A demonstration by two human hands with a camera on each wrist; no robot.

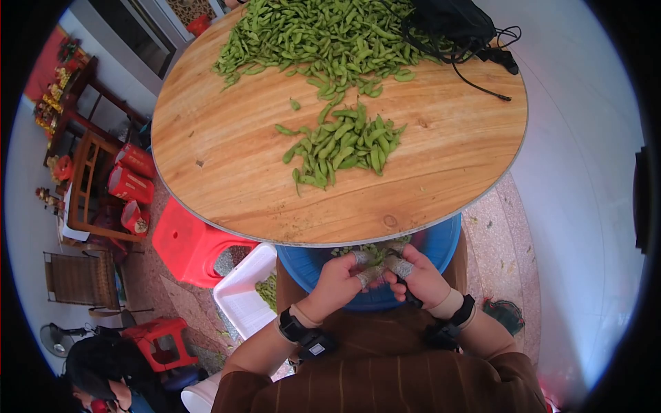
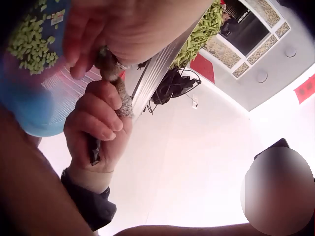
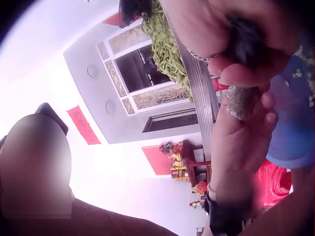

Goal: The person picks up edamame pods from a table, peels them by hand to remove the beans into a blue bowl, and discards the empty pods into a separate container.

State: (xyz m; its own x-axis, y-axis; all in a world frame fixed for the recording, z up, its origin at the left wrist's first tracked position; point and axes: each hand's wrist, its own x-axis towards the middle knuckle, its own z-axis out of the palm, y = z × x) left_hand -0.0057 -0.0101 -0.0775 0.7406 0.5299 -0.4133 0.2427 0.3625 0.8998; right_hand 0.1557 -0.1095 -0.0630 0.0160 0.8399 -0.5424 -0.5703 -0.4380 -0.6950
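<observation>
Both hands meet over a blue basin (image 1: 295, 272) at the near edge of the table, grey wraps on their thumbs and forefingers. My left hand (image 1: 335, 283) pinches a green soybean pod (image 1: 376, 257) at its fingertips. Facing it, my right hand (image 1: 428, 283) curls round a small black handle (image 2: 94, 150); the tool's working end is hidden among the fingers. Loose shelled green beans (image 2: 30, 46) lie in the basin in the left wrist view. Closest on the tabletop is a small heap of green pods (image 1: 344, 146).
The round wooden table (image 1: 220, 158) carries a large pod pile (image 1: 310, 34) and a black bag with cords (image 1: 454, 27) at the back. On the left stand a red stool (image 1: 182, 241) and a white bin (image 1: 234, 296) with green pieces. Another person (image 1: 103, 372) is at lower left.
</observation>
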